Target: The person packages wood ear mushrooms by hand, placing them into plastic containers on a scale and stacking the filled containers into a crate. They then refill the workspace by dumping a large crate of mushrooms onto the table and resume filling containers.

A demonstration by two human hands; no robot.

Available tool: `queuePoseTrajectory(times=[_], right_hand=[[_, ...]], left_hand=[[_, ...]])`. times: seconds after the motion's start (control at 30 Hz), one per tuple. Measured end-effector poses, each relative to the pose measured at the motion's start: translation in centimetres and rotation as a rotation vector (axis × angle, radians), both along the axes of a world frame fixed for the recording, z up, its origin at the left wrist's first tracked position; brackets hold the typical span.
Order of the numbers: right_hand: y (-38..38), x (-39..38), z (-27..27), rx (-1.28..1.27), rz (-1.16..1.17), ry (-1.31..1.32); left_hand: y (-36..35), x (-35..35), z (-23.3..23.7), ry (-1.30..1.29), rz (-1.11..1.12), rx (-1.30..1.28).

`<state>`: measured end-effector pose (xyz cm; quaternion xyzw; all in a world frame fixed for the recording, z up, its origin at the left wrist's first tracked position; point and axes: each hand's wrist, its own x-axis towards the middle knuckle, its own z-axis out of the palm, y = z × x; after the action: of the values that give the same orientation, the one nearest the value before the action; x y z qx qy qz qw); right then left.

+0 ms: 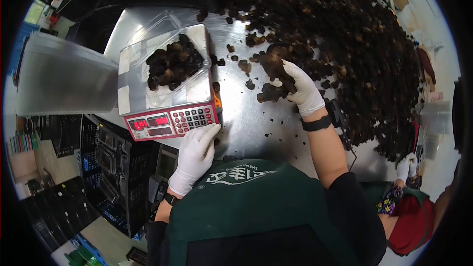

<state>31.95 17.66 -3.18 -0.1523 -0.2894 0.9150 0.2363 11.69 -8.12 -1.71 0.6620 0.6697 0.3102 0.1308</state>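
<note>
My right hand point(305, 88), in a white glove, is closed around a clump of dark brown wood ear mushrooms point(278, 66) above the metal table. My left hand point(196, 152), also gloved, lies against the front edge of the scale point(170, 123), just below its keypad. Its fingers are stretched out and hold nothing that I can see. On the scale's platform sits a clear plastic tray point(199, 76) with its lid tipped back. A dark heap of wood ears point(175, 61) fills the middle of that tray. Red digits glow on the scale's display.
A large pile of wood ears point(354, 54) covers the right side of the steel table point(236, 138). To the left stands a stack of clear trays point(66, 76), with black crates point(113, 177) below. A co-worker's gloved hands point(406, 166) show at the far right.
</note>
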Motion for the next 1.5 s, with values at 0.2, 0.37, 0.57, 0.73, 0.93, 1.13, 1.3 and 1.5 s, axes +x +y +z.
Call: queuePoseTrajectory(times=[0.2, 0.37, 0.57, 0.73, 0.93, 1.13, 1.3, 1.5], right_hand=[[0.6, -4.5, 3.8, 0.296, 0.104, -0.253], [-2.0, -8.4, 6.1, 0.43, 0.323, -0.394], [-4.0, -8.1, 4.5, 0.315, 0.359, -0.322], [-4.1, -7.5, 4.5, 0.368, 0.356, -0.363], [-4.9, -7.8, 6.9, 0.32, 0.307, -0.429], [-4.1, -7.9, 4.4, 0.446, 0.369, -0.518], [-4.1, -8.0, 4.0, 0.48, 0.343, -0.527], [-3.7, -8.7, 6.3, 0.654, 0.416, -0.6]], left_hand=[[0.5, -1.7, 1.4, -0.207, 0.158, 0.102], [6.3, -2.1, 6.8, -0.438, 0.297, 0.286], [7.8, -1.5, 5.2, -0.92, 0.247, -0.045], [7.5, -1.0, 4.8, -1.19, 0.202, -0.085], [7.4, -0.7, 5.1, -1.09, 0.217, -0.082], [7.4, -1.2, 3.5, -1.106, 0.198, -0.096], [7.3, -1.1, 3.2, -1.163, 0.221, -0.096], [7.0, -1.0, 3.5, -1.076, 0.255, -0.031]])
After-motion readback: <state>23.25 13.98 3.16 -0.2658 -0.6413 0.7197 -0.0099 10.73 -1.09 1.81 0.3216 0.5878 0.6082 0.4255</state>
